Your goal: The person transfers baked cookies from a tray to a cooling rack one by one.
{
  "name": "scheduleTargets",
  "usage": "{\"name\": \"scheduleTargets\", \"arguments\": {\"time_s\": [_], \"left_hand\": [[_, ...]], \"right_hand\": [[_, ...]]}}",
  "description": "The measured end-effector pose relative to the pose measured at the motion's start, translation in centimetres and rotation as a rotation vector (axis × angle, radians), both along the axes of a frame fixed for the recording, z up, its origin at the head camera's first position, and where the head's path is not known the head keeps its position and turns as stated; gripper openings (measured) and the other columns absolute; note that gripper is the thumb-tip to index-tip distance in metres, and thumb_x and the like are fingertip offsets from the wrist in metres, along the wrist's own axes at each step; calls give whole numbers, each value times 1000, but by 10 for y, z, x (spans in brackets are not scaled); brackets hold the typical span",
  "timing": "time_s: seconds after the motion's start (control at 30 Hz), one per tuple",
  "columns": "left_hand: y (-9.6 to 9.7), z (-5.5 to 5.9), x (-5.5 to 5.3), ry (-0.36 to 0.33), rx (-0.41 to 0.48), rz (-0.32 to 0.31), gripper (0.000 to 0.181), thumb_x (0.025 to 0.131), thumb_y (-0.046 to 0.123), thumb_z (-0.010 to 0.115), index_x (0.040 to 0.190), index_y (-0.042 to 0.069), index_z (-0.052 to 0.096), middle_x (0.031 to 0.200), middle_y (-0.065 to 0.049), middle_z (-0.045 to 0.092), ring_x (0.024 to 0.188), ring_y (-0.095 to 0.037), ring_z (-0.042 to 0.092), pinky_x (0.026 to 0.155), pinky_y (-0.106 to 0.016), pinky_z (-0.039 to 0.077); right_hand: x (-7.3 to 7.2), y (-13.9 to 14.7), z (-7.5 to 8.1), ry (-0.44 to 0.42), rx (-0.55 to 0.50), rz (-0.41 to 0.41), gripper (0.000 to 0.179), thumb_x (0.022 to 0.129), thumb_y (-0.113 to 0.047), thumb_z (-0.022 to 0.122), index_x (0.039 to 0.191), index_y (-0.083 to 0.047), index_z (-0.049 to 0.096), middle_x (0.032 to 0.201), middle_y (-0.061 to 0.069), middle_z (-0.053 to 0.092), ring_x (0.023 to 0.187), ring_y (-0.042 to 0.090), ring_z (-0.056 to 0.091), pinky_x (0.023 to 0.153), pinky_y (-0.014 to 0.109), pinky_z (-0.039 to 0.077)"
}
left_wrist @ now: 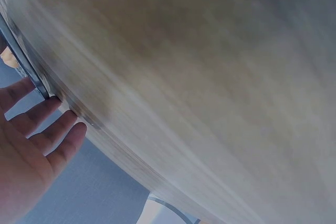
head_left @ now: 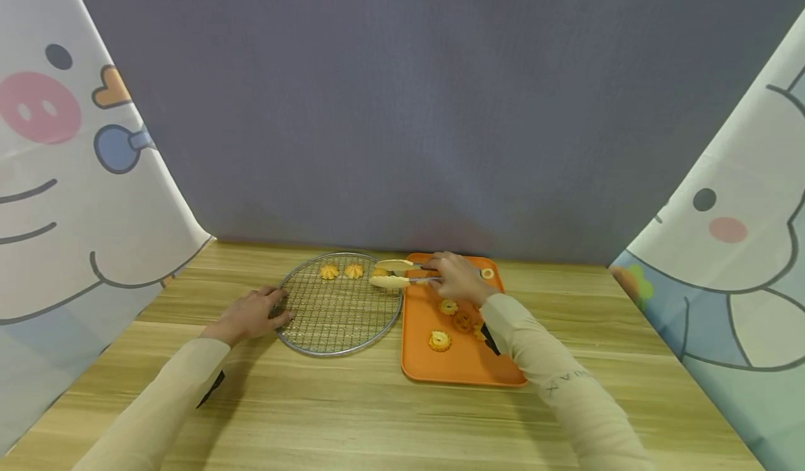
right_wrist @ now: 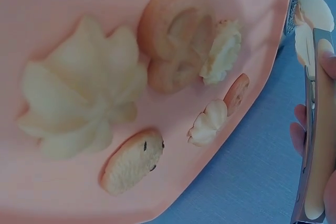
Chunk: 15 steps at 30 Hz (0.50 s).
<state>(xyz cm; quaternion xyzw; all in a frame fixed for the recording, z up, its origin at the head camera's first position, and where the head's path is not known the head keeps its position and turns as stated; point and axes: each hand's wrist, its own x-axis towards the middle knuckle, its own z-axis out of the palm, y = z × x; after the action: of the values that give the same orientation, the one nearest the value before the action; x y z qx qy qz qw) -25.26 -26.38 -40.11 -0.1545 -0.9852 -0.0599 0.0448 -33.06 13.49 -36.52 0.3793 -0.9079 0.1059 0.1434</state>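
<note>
My left hand [head_left: 254, 312] rests on the left rim of a round wire cooling rack [head_left: 339, 317], its fingers extended against the metal in the left wrist view. My right hand [head_left: 462, 279] grips metal tongs [head_left: 391, 282] with cream tips, reaching left from above an orange tray [head_left: 434, 370]. Around the tong tips, over the rack's upper right, a golden cookie [head_left: 380, 272] shows partly hidden. Two flower-shaped cookies, one [head_left: 329, 272] left of the other [head_left: 354, 271], lie along the rack's far side.
Several cookies lie on the tray, among them a ring-like flower cookie [head_left: 439, 341], a pretzel-shaped cookie [right_wrist: 178, 35] and a piped flower cookie [right_wrist: 84, 93]. The tray stands right beside the rack on the wooden table [head_left: 314, 415]. A grey fabric panel [head_left: 402, 107] rises behind.
</note>
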Motion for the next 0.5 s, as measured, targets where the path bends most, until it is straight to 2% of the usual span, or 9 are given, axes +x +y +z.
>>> {"name": "scheduleTargets", "arguments": {"time_s": [0.1,0.2,0.33,0.5], "left_hand": [[0,0,0,-5,-4,4,57,87,42,56,126,1,50,125,-30,48,106,-51,50,77,-61,46],[0,1,0,-7,-5,5,57,87,42,56,126,1,50,126,-30,48,106,-51,49,77,-61,46],[1,1,0,-7,-1,5,57,87,42,57,126,1,51,125,-30,48,106,-51,50,76,-61,46],[2,2,1,-8,-1,7,57,87,42,57,126,1,51,125,-30,49,106,-51,50,76,-60,46]], "right_hand": [[-2,-1,-2,5,-1,-9,31,80,-8,61,111,-5,66,100,9,65,75,18,57,63,31,47],[-3,-3,-3,-13,-1,-23,30,82,-9,61,111,-5,66,104,9,65,83,22,60,71,35,51],[-5,-5,-5,-51,-4,-21,28,82,-9,59,109,-4,66,104,10,66,85,23,61,75,37,51],[-5,-6,-4,-57,12,-22,28,82,-11,59,108,-3,67,101,11,66,79,21,59,71,35,51]]}}
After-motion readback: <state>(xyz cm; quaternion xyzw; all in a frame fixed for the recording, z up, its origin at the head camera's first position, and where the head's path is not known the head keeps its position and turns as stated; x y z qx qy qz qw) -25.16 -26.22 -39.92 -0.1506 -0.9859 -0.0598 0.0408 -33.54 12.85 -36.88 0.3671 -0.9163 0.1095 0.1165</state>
